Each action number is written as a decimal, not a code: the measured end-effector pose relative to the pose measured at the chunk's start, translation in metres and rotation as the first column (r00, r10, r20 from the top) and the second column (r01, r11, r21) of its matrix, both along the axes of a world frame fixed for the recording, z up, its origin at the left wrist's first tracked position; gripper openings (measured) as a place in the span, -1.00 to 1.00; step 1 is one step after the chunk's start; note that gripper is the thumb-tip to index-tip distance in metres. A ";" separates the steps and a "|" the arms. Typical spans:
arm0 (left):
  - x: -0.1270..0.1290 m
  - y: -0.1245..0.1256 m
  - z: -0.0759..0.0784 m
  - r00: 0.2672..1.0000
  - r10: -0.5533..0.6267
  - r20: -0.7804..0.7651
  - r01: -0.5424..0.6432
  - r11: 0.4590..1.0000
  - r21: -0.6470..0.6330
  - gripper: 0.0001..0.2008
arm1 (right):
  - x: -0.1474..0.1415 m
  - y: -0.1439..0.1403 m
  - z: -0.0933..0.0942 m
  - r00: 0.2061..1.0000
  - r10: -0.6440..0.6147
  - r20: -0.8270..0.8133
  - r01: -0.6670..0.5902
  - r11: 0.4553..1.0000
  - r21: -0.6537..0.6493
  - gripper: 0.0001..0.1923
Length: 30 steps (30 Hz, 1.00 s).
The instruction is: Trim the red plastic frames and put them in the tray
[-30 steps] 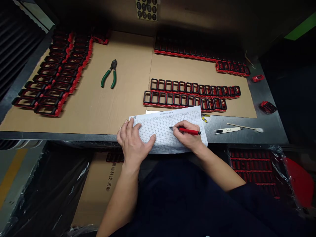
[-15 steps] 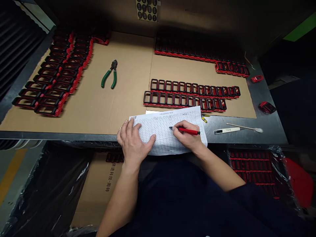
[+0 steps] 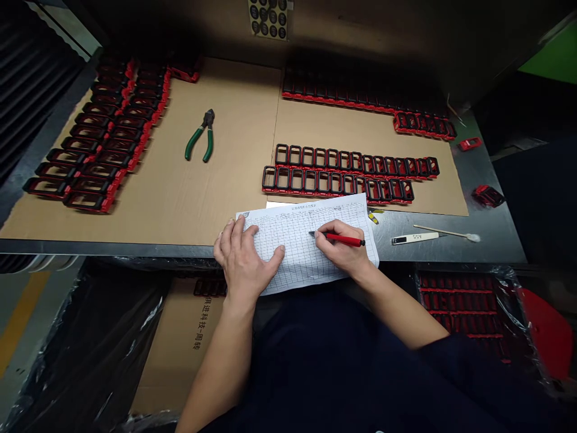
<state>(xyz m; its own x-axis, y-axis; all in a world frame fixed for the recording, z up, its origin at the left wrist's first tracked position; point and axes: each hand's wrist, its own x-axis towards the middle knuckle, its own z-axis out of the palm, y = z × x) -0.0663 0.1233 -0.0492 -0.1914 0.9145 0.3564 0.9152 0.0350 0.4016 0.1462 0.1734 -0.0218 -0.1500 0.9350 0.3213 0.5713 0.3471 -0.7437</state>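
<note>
Honestly, only the paper moved

So, there's just 1 view to go on, the head camera. Compared with half a second ago, the front edge of the gridded sheet reaches lower, past the lip of the metal bench. Both hands and the pen tip look parked in the same spots, so I'd call it a pause or a tiny stroke on the form; any fresh mark is too small to make out.

Pose-wise, the left hand is palm down on the sheet's left side, fingers fanned wide, thumb out toward the middle, pinning paper but gripping nothing. The right hand comes in from the lower right, wrist angled inward, with a narrow pinch around a red pen. Its tip is at the grid near the sheet's middle, tail slanting right.

Just beyond the sheet sit 2 rows of red-and-black frames. A white-handled knife and a cotton swab lie off to the right.
</note>
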 end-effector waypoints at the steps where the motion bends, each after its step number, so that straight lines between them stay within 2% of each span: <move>1: 0.000 0.000 0.000 1.000 0.000 0.000 0.000 1.000 0.000 -0.46 | 0.000 0.000 0.000 1.000 0.000 0.001 0.000 1.000 -0.001 -0.88; 22: 0.001 0.000 0.003 0.998 0.011 0.067 -0.007 0.999 -0.051 -0.47 | 0.000 0.000 0.002 1.000 0.004 0.021 -0.004 1.000 -0.013 -0.87; 26: 0.001 0.000 0.003 0.998 0.012 0.062 -0.009 0.998 -0.056 -0.47 | 0.002 0.000 0.002 0.997 -0.030 -0.072 0.024 0.996 -0.084 -0.89; 30: 0.001 0.000 0.003 0.998 0.015 0.055 -0.012 0.998 -0.061 -0.47 | 0.005 0.003 -0.002 0.959 -0.127 -0.254 0.075 0.976 -0.204 -0.86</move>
